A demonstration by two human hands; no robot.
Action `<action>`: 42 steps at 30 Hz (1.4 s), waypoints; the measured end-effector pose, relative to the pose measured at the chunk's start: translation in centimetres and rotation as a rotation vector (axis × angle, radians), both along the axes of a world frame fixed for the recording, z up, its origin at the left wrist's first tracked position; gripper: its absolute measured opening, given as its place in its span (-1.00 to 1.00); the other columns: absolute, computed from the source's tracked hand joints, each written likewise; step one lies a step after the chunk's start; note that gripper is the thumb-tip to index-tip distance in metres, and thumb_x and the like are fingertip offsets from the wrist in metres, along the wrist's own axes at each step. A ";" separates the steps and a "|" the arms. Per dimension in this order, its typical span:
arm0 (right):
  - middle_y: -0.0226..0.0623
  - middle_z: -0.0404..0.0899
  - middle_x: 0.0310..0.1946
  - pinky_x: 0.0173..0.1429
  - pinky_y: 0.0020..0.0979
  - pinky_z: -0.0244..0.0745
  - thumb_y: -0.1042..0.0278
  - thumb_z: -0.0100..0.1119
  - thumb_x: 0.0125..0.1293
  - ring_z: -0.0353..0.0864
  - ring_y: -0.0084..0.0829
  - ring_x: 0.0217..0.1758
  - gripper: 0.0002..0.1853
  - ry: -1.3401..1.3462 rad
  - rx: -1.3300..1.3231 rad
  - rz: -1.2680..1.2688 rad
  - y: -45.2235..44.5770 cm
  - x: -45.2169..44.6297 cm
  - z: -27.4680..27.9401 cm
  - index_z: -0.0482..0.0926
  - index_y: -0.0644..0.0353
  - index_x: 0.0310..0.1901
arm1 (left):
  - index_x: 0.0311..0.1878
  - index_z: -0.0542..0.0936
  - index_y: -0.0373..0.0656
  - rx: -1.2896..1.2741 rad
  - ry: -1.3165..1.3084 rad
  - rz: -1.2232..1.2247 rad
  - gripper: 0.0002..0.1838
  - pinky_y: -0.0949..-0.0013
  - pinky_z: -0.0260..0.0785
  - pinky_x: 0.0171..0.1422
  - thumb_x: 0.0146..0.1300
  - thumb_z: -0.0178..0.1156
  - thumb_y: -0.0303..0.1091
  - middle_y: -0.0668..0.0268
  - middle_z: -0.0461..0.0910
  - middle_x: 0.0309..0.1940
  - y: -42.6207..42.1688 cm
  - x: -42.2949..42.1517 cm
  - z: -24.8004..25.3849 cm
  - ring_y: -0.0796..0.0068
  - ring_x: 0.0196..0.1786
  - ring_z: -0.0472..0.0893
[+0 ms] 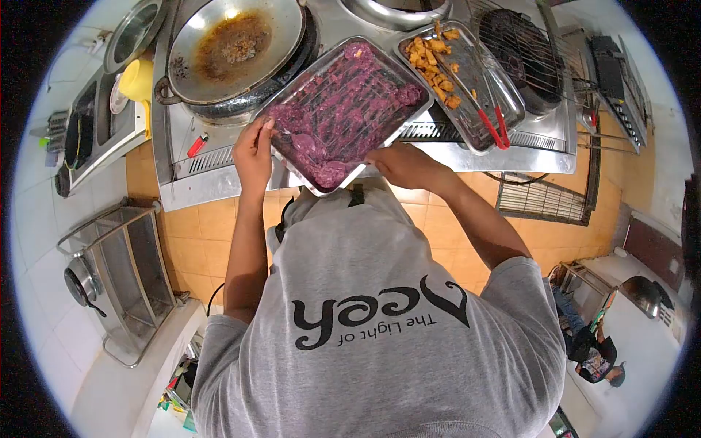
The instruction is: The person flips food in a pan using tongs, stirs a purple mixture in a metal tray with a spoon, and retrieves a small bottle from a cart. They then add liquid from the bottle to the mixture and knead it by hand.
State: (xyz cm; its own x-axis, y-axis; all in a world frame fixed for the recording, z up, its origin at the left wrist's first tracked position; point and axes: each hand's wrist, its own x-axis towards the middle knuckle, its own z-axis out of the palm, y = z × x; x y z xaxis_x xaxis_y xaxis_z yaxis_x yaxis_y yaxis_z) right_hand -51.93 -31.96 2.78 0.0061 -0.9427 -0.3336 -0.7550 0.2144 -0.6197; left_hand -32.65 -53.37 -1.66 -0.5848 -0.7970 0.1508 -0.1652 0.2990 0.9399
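Observation:
A rectangular metal tray [418, 114] is in front of me, tilted across the stove's front edge. Purple mash [328, 109] is spread over its bottom in a rough, streaked layer, with thicker lumps at the corners. My left hand [254, 150] pinches the tray's left rim, thumb and fingers closed on it. On the near right side, my right hand [409, 166] is closed at the rim; its fingertips are partly hidden. Just right of the tray lies a second metal tray [485, 124] with orange fried pieces [432, 66] and red-handled tongs [494, 125].
A large wok [281, 55] with brown oily residue sits on the left burner. A wire grill rack [511, 36] covers the right burner. A red lighter [197, 146] lies on the stove front. A yellow dipper [136, 80] is at left. Another person [595, 350] is at lower right.

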 end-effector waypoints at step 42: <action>-0.12 0.51 -0.09 -0.31 -0.22 0.57 0.46 -0.04 0.13 0.62 -0.11 -0.26 -0.62 0.435 -0.200 -0.417 1.2 -2.3 -5.9 0.42 0.05 0.03 | -0.19 0.51 -0.26 0.590 0.220 0.094 -0.81 0.51 0.48 -0.13 0.30 0.10 -0.31 0.36 0.51 -0.37 0.0 0.5 0.3 0.63 -0.31 0.54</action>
State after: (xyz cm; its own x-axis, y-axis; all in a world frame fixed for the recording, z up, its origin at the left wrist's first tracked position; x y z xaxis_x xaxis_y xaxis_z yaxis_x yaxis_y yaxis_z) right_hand -54.18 -30.77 -3.13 -0.4712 -0.8811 -0.0404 -0.8249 0.4565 -0.3335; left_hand -32.17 -53.40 -1.34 -0.5134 -0.8292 -0.2212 0.0498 -0.2861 0.9569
